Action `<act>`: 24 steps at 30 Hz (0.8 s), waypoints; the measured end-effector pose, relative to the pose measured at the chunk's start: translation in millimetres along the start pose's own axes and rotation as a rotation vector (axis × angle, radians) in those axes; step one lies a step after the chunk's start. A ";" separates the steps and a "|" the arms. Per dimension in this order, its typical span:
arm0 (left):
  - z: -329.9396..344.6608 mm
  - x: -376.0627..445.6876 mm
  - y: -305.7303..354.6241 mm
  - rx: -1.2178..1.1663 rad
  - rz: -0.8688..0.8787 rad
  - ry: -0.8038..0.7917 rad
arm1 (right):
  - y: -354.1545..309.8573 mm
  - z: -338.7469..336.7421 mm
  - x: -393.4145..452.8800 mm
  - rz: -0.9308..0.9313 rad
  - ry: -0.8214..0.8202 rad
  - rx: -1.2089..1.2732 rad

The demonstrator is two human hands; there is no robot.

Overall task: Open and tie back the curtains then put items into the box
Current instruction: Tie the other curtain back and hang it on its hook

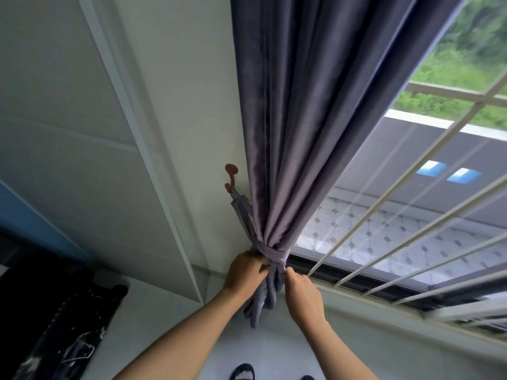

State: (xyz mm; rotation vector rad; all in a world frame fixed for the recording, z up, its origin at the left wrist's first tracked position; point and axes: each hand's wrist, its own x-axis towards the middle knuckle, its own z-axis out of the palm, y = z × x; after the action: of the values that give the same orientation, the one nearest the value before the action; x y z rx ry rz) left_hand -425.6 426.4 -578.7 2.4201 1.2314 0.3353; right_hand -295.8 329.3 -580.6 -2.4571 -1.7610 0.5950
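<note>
curtain [315, 119] – soft grey-purple folds, gathered lower centre | tieback [274, 253] (same cloth) wraps it | left hand [245, 272] pinches knot | right hand [303, 294] – grips band end

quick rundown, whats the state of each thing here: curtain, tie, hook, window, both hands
curtain: drawn aside, gathered into a bunch
tie-back: wrapped round the bunch, its far end looped on the hook
hook: on the wall, holding the tie-back
window: uncovered, bars across it
left hand: pinching the tie-back at the knot
right hand: pinching the tie-back end
</note>
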 end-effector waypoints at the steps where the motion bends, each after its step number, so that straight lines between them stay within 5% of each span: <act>1: 2.8 -2.6 -3.2 0.049 0.092 0.044 | 1.7 3.5 -1.7 0.009 -0.001 0.002; 5: 8.9 -7.5 -15.0 0.209 0.308 0.157 | -5.0 4.3 5.4 0.006 -0.026 0.030; 8: 7.9 -1.0 -22.5 0.170 0.328 0.083 | -10.5 -1.5 20.8 0.019 0.020 0.023; 14: 6.4 -6.8 -30.2 -0.063 0.011 0.117 | -16.4 -4.6 27.7 0.037 0.220 0.048; 20: 7.4 3.0 -20.5 -0.166 -0.272 0.131 | -25.3 -10.0 30.0 0.019 0.232 0.052; 24: 7.9 0.2 -20.4 -0.316 -0.305 0.065 | -16.3 -4.6 29.9 -0.017 0.253 0.011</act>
State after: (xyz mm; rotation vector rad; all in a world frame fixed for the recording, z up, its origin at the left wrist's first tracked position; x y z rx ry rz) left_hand -437.1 435.5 -595.0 1.9382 1.4309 0.4788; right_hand -300.7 363.3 -580.2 -2.3839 -1.6729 0.2759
